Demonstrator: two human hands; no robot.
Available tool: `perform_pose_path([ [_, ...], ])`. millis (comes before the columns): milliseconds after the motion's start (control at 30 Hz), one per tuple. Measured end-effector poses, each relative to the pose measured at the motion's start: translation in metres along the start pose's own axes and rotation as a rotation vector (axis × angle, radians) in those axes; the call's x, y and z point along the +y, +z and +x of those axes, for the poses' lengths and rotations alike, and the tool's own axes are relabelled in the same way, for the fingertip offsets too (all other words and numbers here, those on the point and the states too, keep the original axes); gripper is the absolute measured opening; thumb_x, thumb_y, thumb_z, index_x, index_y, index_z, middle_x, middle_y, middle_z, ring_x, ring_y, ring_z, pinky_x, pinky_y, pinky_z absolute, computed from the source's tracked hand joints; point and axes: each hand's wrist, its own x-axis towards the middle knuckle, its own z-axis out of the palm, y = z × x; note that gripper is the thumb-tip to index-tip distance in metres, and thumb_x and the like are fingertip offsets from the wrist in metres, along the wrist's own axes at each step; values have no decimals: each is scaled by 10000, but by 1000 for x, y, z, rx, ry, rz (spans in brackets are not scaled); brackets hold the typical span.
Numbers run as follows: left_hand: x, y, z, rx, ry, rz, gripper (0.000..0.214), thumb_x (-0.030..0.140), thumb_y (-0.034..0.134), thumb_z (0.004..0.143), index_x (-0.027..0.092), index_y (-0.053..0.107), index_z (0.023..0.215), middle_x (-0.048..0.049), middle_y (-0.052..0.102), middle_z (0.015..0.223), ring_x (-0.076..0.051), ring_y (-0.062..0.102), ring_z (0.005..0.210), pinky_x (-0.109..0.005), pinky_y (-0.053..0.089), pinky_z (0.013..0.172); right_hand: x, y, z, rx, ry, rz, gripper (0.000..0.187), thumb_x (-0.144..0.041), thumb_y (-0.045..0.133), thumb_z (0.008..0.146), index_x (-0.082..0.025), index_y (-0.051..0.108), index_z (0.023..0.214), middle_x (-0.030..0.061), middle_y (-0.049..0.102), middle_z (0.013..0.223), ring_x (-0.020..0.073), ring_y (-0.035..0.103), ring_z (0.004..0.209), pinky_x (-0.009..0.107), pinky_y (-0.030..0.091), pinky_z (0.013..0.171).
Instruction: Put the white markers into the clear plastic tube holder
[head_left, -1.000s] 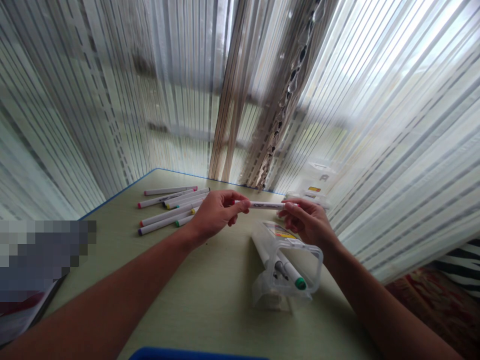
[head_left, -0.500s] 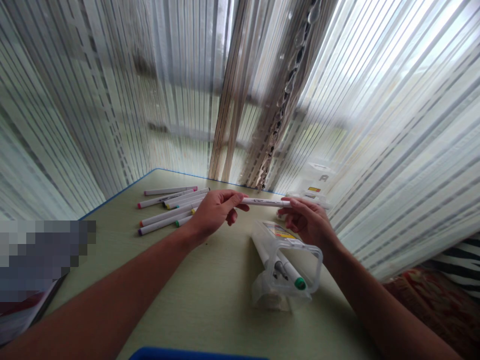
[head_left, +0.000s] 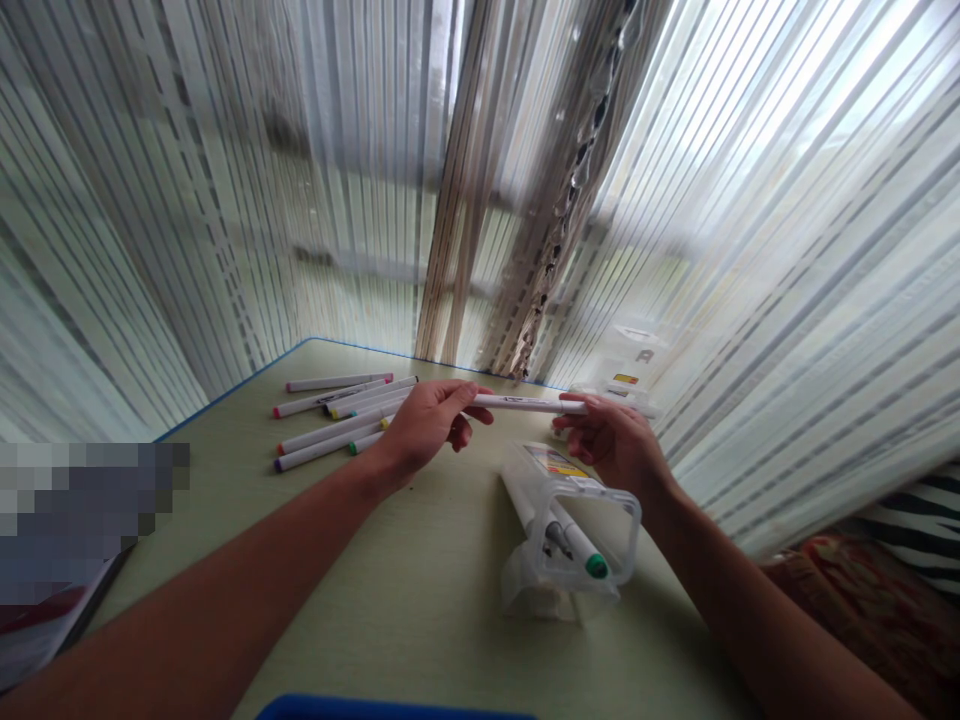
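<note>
A white marker (head_left: pixel 521 403) is held level above the table, one end in each hand. My left hand (head_left: pixel 431 420) pinches its left end between thumb and fingers. At the other end, the fingers of my right hand (head_left: pixel 615 435) close round the tip and hide it. Below my right hand a clear plastic case (head_left: pixel 517 590) lies on its side, its open end facing me. Inside it are a green-ended marker (head_left: pixel 581 545) and others partly hidden by the wall. Several white markers (head_left: pixel 330 437) with coloured ends lie loosely left of my left hand.
The pale green table (head_left: pixel 360 590) has a blue edge. Behind my right hand stands more clear plastic packaging (head_left: pixel 628 365). String curtains (head_left: pixel 360 200) hang along the far side. A blue rim (head_left: pixel 390 708) shows at the bottom, and patterned cloth (head_left: pixel 840 590) at the right.
The marker has turned slightly between my fingers, so its printing looks different. Both hands keep nearly the same place; the case and the loose markers lie as before.
</note>
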Motion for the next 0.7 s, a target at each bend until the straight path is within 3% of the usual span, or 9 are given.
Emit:
perform_pose_path([
  [300, -2, 0, 0, -23, 55, 78, 222, 284, 620, 866, 93, 677, 964, -33, 657, 734, -55, 486, 443, -192, 368, 412, 3, -2, 0, -11, -42, -26, 234, -324, 748, 757, -150, 764, 913, 72, 754, 703, 108, 600, 422, 173, 348, 341],
  [700, -3, 0, -2, -25, 116, 173, 343, 345, 745, 773, 93, 714, 1003, -21, 635, 732, -59, 478, 479, -202, 380, 429, 7, -2, 2, -13, -87, -120, 250, -308, 845, 693, -182, 763, 892, 43, 734, 694, 81, 574, 430, 168, 339, 352],
])
